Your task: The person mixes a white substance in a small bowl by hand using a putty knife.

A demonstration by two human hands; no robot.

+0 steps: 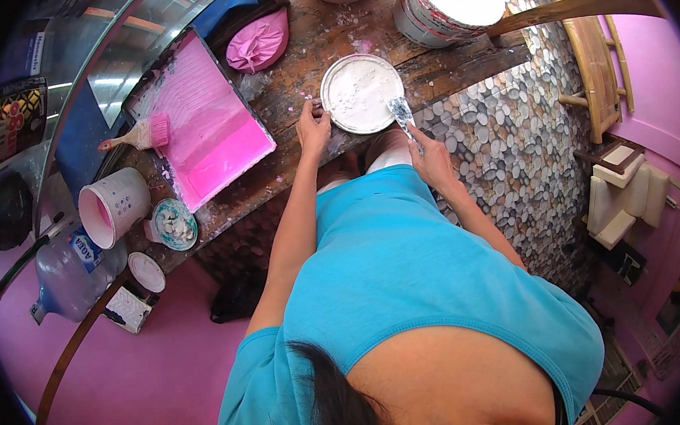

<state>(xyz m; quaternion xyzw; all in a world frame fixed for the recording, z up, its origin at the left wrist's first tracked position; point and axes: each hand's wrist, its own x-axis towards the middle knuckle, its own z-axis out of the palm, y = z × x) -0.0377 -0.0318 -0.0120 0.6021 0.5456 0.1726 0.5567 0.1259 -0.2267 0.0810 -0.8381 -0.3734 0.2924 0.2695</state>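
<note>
Plainly white, round lid [354,131], paste [361,91] uneven | left grip [314,128]: holding its edge | right grip [430,159]: clasping paste-smeared scraper [401,111]

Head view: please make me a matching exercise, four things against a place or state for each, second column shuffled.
Things
1. scraper
2. paint tray
3. brush
4. round container

Places or states
A. contains white paste
B. lies across the tray's left edge
C. held in the right hand
D. contains pink paint

Pairs: 1-C, 2-D, 3-B, 4-A
</note>
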